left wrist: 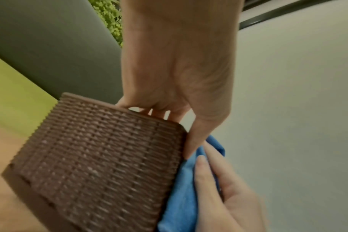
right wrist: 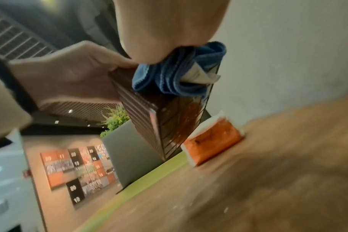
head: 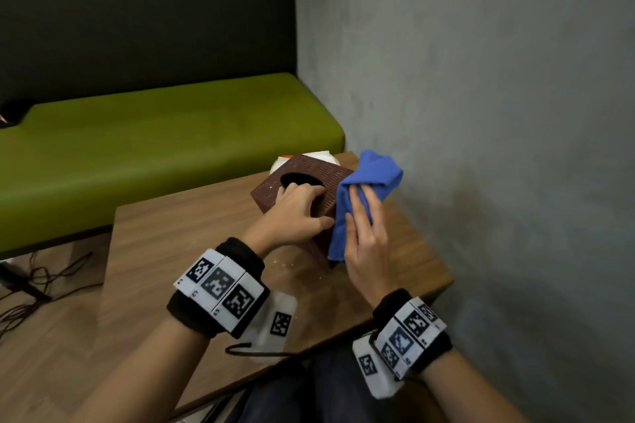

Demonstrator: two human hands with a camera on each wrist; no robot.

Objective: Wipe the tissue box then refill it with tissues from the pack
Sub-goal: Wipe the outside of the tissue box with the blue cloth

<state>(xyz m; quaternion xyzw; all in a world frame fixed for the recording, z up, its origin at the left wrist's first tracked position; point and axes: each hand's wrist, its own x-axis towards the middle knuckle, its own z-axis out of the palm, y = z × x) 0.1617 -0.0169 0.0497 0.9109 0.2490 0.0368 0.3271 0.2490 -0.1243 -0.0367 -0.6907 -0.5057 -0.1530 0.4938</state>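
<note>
You wore a black wristband (head: 240, 254) behind your left hand (head: 295, 216). It was topped by white blocks (head: 220, 285) printed with black square codes. A white housing (head: 280, 319) with one more code hung beneath it, trailing a black cable (head: 254, 352). Behind your right hand (head: 367, 244) sat a matching band (head: 391, 306) and coded plates (head: 409, 330). Your trousers (head: 330, 395) were dark blue.

Wall (head: 481, 113) close right of box (head: 319, 168), tissue pack (head: 321, 156) behind; free tabletop (head: 178, 251) leftward.
</note>
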